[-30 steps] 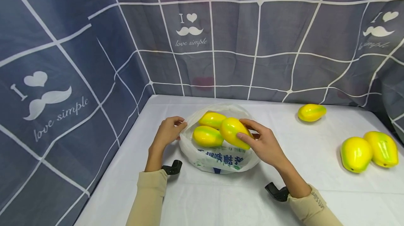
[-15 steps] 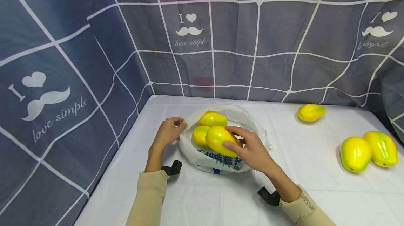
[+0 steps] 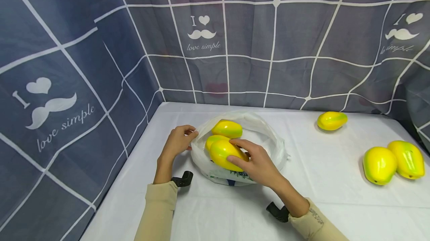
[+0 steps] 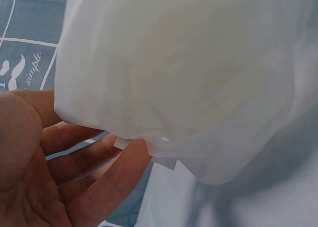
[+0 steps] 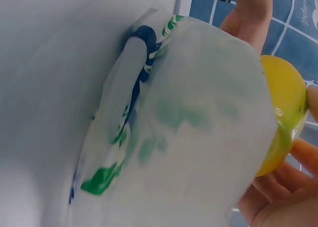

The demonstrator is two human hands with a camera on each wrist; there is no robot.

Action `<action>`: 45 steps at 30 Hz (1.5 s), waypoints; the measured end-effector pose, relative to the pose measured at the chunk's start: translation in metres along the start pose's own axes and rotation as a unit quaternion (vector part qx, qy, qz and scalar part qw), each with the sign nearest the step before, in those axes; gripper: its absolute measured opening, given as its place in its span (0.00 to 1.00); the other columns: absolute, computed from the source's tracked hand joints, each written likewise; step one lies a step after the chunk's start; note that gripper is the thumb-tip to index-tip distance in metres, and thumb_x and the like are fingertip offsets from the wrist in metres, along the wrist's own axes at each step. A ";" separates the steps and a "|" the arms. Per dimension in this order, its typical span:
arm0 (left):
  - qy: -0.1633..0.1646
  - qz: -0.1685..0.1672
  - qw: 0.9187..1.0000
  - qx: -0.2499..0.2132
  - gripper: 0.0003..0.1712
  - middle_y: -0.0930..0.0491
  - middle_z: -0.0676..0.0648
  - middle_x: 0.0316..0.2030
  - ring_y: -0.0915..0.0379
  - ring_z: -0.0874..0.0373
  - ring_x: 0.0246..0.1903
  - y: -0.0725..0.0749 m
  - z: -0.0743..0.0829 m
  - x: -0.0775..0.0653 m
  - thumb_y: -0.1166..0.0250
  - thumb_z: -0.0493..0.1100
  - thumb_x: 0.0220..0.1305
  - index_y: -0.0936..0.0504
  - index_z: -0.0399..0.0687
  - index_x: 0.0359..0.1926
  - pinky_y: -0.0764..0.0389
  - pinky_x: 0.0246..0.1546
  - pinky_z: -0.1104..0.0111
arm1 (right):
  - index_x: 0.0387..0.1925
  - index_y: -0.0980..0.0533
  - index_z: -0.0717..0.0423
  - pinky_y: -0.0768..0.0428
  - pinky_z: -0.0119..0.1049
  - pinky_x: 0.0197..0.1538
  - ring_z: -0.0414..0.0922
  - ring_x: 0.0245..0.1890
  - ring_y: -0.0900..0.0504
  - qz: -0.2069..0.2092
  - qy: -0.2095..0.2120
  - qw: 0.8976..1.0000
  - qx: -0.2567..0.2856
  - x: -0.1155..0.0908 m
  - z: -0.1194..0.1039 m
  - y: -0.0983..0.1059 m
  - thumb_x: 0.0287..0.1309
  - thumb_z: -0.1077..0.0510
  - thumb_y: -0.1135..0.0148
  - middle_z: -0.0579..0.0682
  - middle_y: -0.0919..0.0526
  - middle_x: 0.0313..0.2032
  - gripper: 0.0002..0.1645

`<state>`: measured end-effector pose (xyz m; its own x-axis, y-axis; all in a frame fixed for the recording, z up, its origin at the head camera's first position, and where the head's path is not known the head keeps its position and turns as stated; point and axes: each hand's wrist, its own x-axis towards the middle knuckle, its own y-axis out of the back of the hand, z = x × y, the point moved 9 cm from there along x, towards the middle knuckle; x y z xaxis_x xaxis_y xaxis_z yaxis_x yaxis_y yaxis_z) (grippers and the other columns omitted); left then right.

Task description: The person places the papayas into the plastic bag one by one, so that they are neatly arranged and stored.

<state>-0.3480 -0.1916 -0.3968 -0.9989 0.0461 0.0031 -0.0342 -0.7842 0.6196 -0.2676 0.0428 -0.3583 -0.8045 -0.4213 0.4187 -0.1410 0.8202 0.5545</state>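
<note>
My right hand [image 3: 260, 164] grips a yellow-green papaya [image 3: 223, 155] over the mouth of a white plastic bag [image 3: 277, 147]. Inside the bag lie one papaya [image 3: 227, 129] toward the back and another papaya [image 3: 214, 140] partly covered by the held one. On the bag's left side, the left hand [image 3: 178, 141] pinches the rim. The left wrist view has that hand [image 4: 84, 162] with the bag's edge between thumb and fingers. In the right wrist view, the held papaya [image 5: 283, 113] shows beyond the bag's printed wall [image 5: 189, 113], partly hidden by it.
Two papayas, a left one [image 3: 379, 165] and a right one [image 3: 406, 159], sit together at the table's right. A smaller papaya [image 3: 332, 120] lies near the back edge. Grey gridded curtains [image 3: 248, 35] enclose the white-covered table [image 3: 208, 211] at the back and left.
The right hand has carried its papaya left and down, in front of a papaya in the bag, covering more of it. The left hand stays at the rim.
</note>
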 end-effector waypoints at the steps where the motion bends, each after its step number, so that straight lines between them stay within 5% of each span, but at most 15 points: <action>1: 0.000 -0.001 1.000 0.000 0.22 0.21 0.36 0.49 0.19 0.53 0.20 0.000 0.000 0.000 0.39 0.48 0.71 0.21 0.38 0.58 0.19 0.26 0.65 | 0.60 0.24 0.55 0.21 0.36 0.41 0.41 0.46 0.22 0.001 0.000 1.000 -0.003 0.000 0.000 -0.001 0.60 0.50 0.31 0.45 0.19 0.55 0.29; 18: -0.007 -0.010 1.000 -0.005 0.20 0.21 0.37 0.48 0.19 0.54 0.20 -0.001 0.001 -0.001 0.39 0.47 0.71 0.20 0.38 0.56 0.17 0.28 0.61 | 0.60 0.24 0.57 0.23 0.49 0.53 0.47 0.54 0.21 -0.014 -0.020 0.999 -0.044 0.007 0.004 -0.020 0.61 0.45 0.33 0.50 0.20 0.56 0.30; 28: -0.008 -0.015 1.000 -0.007 0.19 0.20 0.38 0.46 0.20 0.55 0.20 -0.004 0.002 0.000 0.39 0.46 0.70 0.19 0.38 0.54 0.17 0.28 0.60 | 0.57 0.22 0.56 0.26 0.39 0.41 0.41 0.38 0.27 -0.023 -0.037 0.997 -0.056 0.011 0.009 -0.033 0.60 0.44 0.32 0.45 0.23 0.47 0.29; 37: -0.002 -0.023 1.000 0.006 0.20 0.21 0.37 0.47 0.21 0.56 0.19 -0.006 0.005 -0.001 0.38 0.47 0.70 0.20 0.38 0.55 0.18 0.26 0.66 | 0.58 0.22 0.53 0.26 0.40 0.46 0.40 0.41 0.26 -0.077 -0.013 0.997 -0.024 0.008 0.007 -0.050 0.62 0.42 0.35 0.43 0.23 0.46 0.29; 45: -0.003 -0.025 1.000 0.009 0.21 0.21 0.37 0.49 0.21 0.56 0.19 -0.005 0.003 -0.001 0.39 0.46 0.70 0.20 0.37 0.56 0.18 0.26 0.65 | 0.57 0.21 0.54 0.26 0.37 0.43 0.38 0.38 0.27 -0.075 -0.021 0.996 -0.033 0.007 0.011 -0.054 0.62 0.42 0.35 0.41 0.23 0.43 0.28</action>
<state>-0.3469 -0.1861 -0.3970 -0.9958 0.0882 -0.0235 -0.0831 -0.7700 0.6326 -0.2715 -0.0003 -0.3932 -0.8009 -0.5192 0.2983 -0.2243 0.7221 0.6544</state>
